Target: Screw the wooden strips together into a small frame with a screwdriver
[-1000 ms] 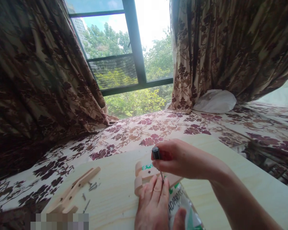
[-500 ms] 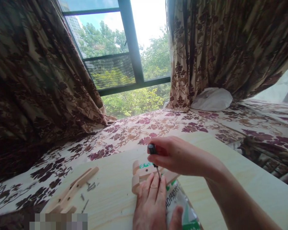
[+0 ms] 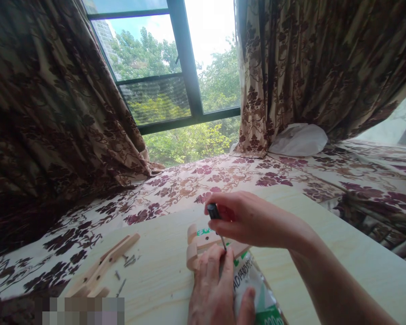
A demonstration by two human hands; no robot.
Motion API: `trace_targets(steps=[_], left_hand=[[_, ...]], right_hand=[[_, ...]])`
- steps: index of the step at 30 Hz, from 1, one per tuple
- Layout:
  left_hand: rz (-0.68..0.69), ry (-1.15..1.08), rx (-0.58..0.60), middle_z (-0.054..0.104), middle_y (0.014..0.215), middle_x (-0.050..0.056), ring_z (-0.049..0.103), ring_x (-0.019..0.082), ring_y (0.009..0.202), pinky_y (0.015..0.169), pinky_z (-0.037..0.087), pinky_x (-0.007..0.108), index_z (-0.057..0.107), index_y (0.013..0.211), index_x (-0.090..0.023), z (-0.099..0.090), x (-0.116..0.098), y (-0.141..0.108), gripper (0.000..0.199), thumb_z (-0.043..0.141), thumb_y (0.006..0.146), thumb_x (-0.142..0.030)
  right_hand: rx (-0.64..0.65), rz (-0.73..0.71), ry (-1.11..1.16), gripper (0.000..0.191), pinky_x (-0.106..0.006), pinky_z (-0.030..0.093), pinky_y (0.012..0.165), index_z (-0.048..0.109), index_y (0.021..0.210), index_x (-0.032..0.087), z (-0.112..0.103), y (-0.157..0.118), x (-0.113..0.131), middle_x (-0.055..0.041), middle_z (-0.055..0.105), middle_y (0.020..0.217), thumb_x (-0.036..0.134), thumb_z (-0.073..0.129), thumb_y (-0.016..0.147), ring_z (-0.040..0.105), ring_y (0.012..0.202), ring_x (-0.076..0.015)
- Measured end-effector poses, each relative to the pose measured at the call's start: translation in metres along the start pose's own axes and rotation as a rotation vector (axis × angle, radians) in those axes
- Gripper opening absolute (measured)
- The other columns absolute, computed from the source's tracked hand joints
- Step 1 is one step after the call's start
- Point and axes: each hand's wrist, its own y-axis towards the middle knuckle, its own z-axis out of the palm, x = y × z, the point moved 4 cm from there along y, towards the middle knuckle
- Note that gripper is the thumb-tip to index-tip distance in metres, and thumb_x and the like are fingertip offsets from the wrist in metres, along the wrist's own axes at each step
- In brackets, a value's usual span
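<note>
My right hand (image 3: 238, 216) grips the dark handle of a screwdriver (image 3: 214, 211) between thumb and fingers. Its thin shaft slants down to a light wooden piece (image 3: 240, 249), its tip beside my left fingertips. My left hand (image 3: 211, 286) lies over the wood with its fingers stretched out and slightly apart, covering part of it. Rounded wooden ends (image 3: 191, 256) show to the left of those fingers, and a dark hole is visible in the upper strip. Beneath the wood lies a green and white printed packet (image 3: 253, 280), partly hidden by my left hand.
Left on the pale wooden board (image 3: 155, 280) lie more wooden pieces with holes (image 3: 104, 266) and several loose screws (image 3: 130, 261). Flowered cloth (image 3: 189, 180) spreads behind the board, toward the window. A white plastic bag (image 3: 299, 139) rests by the right curtain (image 3: 291, 67).
My right hand and the screwdriver handle have shifted slightly left. My left fingers are more bent, with a wider gap near the screwdriver tip.
</note>
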Motion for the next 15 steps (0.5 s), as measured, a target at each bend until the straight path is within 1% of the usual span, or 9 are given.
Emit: trace_targets(steps=[2,5,8,10,12,15], left_hand=[[0.0,0.012,0.017,0.049,0.129,0.015,0.047,0.031,0.122,0.097,0.047,0.046,0.051,0.128,-0.014,0.0,0.0,0.0,0.051,0.04,0.089,-0.045],[0.004,0.014,0.015,0.05,0.129,0.015,0.046,0.03,0.123,0.098,0.047,0.046,0.051,0.128,-0.013,-0.001,0.0,0.0,0.051,0.039,0.09,-0.045],[0.013,0.006,0.013,0.05,0.128,0.015,0.046,0.03,0.122,0.098,0.047,0.046,0.05,0.128,-0.013,-0.002,0.0,0.001,0.05,0.038,0.091,-0.044],[0.019,0.014,0.013,0.049,0.128,0.015,0.046,0.03,0.123,0.097,0.048,0.045,0.049,0.13,-0.013,-0.002,0.0,0.001,0.05,0.037,0.092,-0.043],[0.018,0.026,0.01,0.049,0.129,0.016,0.046,0.03,0.123,0.097,0.048,0.045,0.048,0.13,-0.013,-0.002,0.0,0.001,0.05,0.035,0.092,-0.043],[0.015,0.032,0.016,0.049,0.129,0.016,0.046,0.03,0.123,0.097,0.047,0.047,0.051,0.127,-0.013,-0.002,0.0,0.001,0.05,0.035,0.092,-0.044]], right_hand=[[-0.003,0.006,-0.018,0.004,-0.023,0.025,0.053,0.052,0.076,0.02,-0.001,0.0,0.001,0.0064,0.047,0.061,0.018,0.055,0.077,0.037,0.056,-0.0081],[-0.04,0.042,-0.056,0.013,-0.024,0.024,0.052,0.045,0.068,0.019,-0.003,0.001,-0.003,0.0058,0.045,0.059,0.019,0.054,0.077,0.034,0.056,-0.0083],[-0.085,0.114,-0.109,0.016,-0.025,0.024,0.053,0.045,0.068,0.019,-0.004,0.002,-0.01,0.0041,0.047,0.06,0.024,0.055,0.079,0.035,0.056,-0.0092],[-0.097,0.136,-0.125,0.016,-0.025,0.024,0.054,0.046,0.069,0.019,-0.005,0.002,-0.011,0.0034,0.049,0.061,0.025,0.055,0.08,0.036,0.057,-0.0096],[-0.075,0.099,-0.09,0.012,-0.024,0.024,0.054,0.048,0.073,0.019,-0.003,0.001,-0.008,0.0041,0.05,0.062,0.025,0.056,0.081,0.037,0.058,-0.0094],[-0.009,0.041,-0.017,0.01,-0.024,0.024,0.054,0.049,0.076,0.019,0.001,0.002,-0.003,0.0052,0.051,0.062,0.024,0.056,0.081,0.038,0.058,-0.0088]])
